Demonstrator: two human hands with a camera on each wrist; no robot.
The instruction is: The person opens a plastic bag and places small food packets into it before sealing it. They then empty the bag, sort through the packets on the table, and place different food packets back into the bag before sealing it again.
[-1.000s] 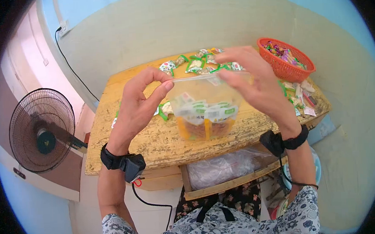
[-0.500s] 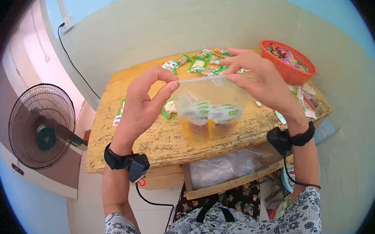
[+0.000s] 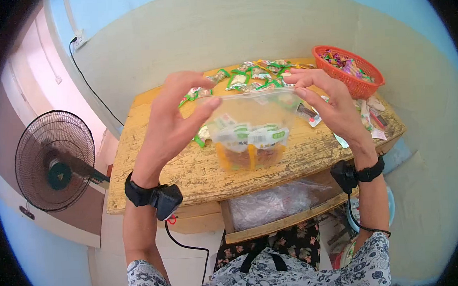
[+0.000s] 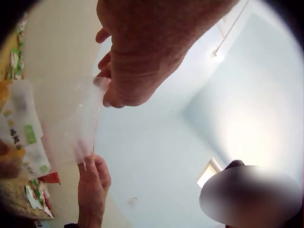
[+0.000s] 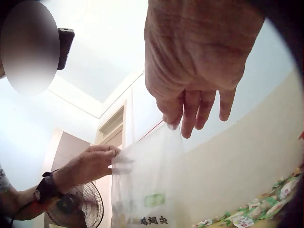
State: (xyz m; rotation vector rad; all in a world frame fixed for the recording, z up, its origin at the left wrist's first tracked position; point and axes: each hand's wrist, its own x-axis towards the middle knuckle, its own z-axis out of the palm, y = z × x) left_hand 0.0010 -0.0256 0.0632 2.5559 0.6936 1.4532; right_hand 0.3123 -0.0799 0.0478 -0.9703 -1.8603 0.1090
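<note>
A clear zip bag [image 3: 237,111] hangs upright between the two hands, above the front of the table. Inside its lower half are several white, green and orange snack packets [image 3: 260,140]. My right hand [image 3: 333,104] pinches the bag's top edge near the right corner with thumb and forefinger, the other fingers spread. My left hand [image 3: 173,120] is at the top left corner, thumb against the bag's near side and forefinger raised; in the left wrist view the corner meets the fingertips. The top edge runs nearly straight between the hands.
Small green-and-white packets [image 3: 238,80] lie scattered across the back of the worn yellow table [image 3: 189,181]. A red basket [image 3: 353,87] of purple-wrapped packets stands at the back right. Below the front edge, a drawer [image 3: 290,220] with plastic bags is pulled out. A fan [image 3: 56,160] stands left.
My left hand has parted forefinger from thumb at the bag's corner, where they pinched it before. My right hand has moved slightly right along the top edge and now pinches it near the corner.
</note>
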